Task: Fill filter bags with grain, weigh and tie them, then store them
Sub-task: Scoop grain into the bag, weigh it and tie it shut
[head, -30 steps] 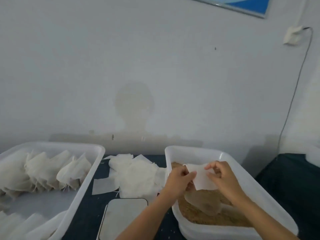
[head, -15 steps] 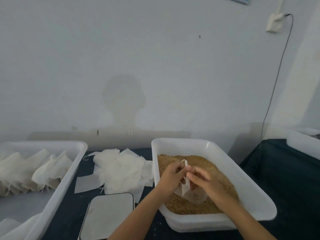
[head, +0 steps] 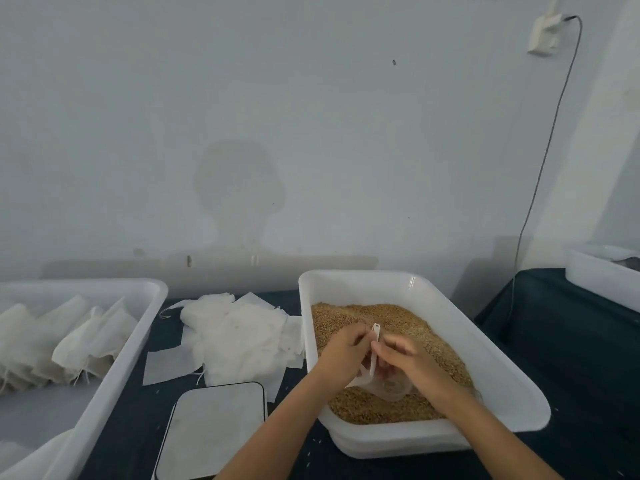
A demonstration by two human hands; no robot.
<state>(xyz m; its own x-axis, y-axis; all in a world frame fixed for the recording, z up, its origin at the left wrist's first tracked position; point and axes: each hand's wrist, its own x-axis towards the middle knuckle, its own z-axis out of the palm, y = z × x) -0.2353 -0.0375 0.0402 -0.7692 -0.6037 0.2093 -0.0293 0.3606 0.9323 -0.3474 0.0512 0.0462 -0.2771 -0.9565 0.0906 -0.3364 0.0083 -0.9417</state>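
Both hands over white rectangular plastic tub (head: 498, 358) of brown grain (head: 398, 317), so spills fall back in. Left hand (head: 341, 353) grip pinched on mouth edge of thin white translucent filter bag (head: 374, 355); right hand (head: 407, 356) grip closed on opposite edge, apparently spreading it for filling. Flat grey scale plate (head: 214, 427) at 9 o'clock on table for weighing.
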